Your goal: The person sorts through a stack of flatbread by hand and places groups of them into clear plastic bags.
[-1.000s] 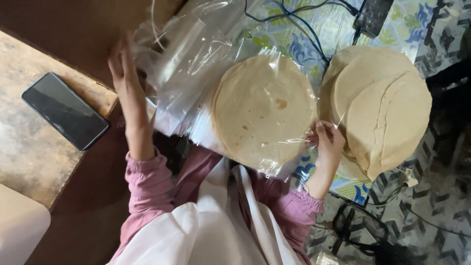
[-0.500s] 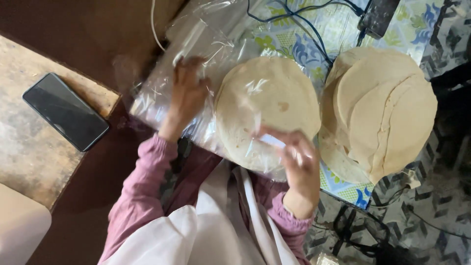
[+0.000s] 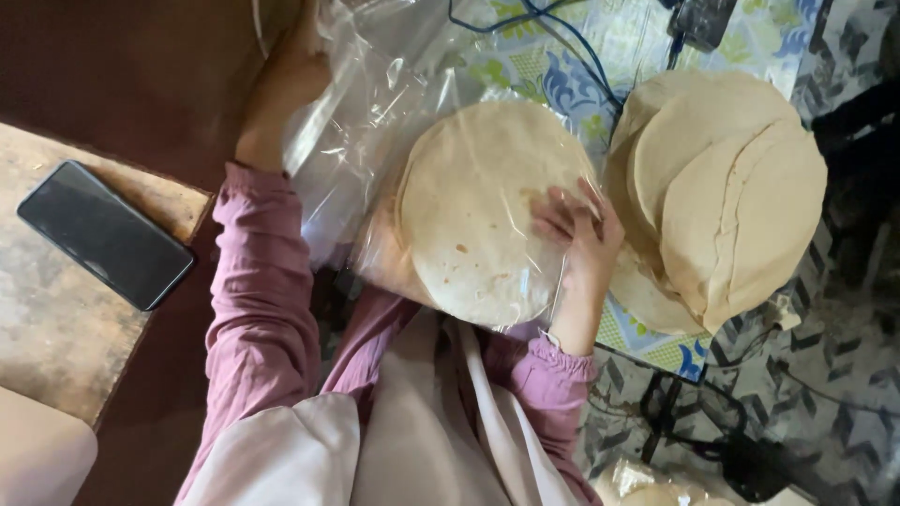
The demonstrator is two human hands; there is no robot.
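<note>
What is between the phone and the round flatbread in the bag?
In the head view, the person's pink sleeve and crinkled clear plastic bag lie between the phone and the flatbread.

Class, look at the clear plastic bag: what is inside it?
Inside the clear plastic bag lies a stack of round flatbreads, steadied by the right hand. How many lie beneath the top one is hidden.

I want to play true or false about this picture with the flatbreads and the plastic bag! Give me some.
1. The right hand rests on the bagged flatbreads. True.
2. The phone lies on the flatbreads. False: it lies on the wooden table.
3. The left hand holds the clear plastic bag. True.
4. The uncovered stack of flatbreads is left of the bag. False: it is right of it.
</note>
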